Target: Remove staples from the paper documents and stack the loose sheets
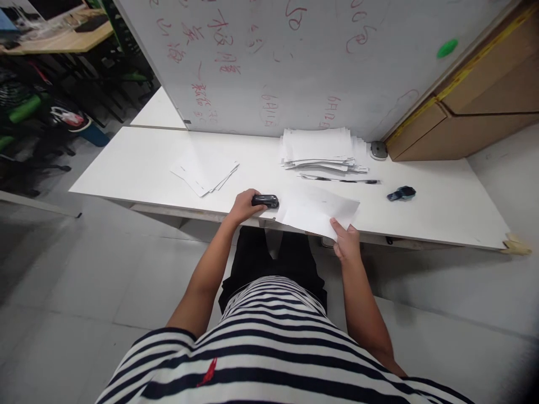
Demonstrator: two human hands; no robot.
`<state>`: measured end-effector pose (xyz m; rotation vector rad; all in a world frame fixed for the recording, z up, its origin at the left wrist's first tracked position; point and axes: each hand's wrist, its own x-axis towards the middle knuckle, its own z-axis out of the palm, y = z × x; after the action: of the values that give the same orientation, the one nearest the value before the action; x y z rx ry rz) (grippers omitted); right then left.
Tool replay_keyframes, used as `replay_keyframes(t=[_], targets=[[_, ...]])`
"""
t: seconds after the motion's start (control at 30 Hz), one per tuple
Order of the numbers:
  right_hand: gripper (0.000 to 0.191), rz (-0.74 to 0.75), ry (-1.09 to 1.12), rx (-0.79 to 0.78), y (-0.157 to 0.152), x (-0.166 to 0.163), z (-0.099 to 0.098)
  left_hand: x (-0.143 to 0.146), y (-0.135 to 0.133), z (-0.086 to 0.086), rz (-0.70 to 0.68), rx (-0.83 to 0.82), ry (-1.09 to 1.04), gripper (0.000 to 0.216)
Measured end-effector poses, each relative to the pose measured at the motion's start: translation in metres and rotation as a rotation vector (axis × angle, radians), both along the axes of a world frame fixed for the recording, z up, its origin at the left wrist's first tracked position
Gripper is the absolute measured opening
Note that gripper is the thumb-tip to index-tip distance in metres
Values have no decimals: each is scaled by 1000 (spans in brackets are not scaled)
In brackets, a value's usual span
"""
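My left hand (244,206) is closed around a small black stapler (265,201) at the front of the white table. Just right of the stapler's front end lies a white sheet of paper (315,207), its left edge close against the stapler; whether the edge is inside the jaws I cannot tell. My right hand (347,241) pinches the sheet's near right corner, thumb on top, over the table's front edge. Left of my left hand, a few loose sheets (206,177) lie fanned on the table. Behind the held sheet rests a thick stack of papers (318,147).
A pen (341,180) lies in front of the stack, with a dark blue-black object (401,193) to its right. A whiteboard (261,67) with red writing stands along the table's back. Cardboard boxes (484,95) and a small grey round device (378,150) are at the back right.
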<state>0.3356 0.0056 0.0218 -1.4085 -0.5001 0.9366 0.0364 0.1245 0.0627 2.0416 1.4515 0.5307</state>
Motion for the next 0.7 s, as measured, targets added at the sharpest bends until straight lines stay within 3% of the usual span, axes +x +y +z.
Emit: replay_keyframes(t=[0.17,0.47,0.7], targets=[[51,38,-55,-31,-1,-2,2,0,1,1,-7,-1,6,33],[48,111,-139,-71,0,-10,24,2,2,5,-6,-32,54,34],[45,163,-191,-114,8,-16,22,3,2,6,-10,-51,61,35]])
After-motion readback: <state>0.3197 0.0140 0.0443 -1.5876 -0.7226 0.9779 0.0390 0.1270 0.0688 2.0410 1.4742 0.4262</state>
